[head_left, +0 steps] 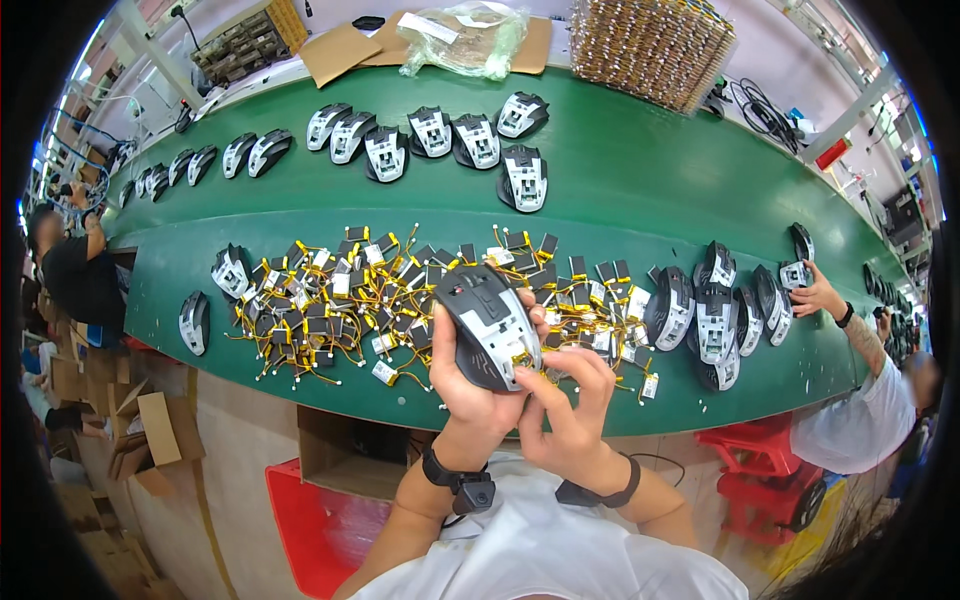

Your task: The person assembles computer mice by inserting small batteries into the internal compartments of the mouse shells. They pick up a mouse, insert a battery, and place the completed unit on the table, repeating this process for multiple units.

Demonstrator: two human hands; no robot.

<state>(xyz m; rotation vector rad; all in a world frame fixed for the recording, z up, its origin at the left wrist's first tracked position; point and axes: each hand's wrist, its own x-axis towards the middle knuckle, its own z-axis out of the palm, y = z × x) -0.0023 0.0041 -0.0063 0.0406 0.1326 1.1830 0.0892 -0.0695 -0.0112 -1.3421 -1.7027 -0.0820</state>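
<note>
My left hand is wrapped round a black and silver computer mouse, held up over the bench with its open, unfinished shell facing me. Some yellow wiring shows at the mouse's lower end. There the fingers of my right hand are bent and closed, with the fingertips against the shell; whatever they pinch is too small to make out. Under and around the held mouse spreads a heap of small black battery packs with yellow and red leads and white plugs.
Two mice lie left of the heap, and a cluster of mice sits right of it. More mice line the green bench's raised back part. At right, a co-worker's hand touches a mouse. A red bin stands below.
</note>
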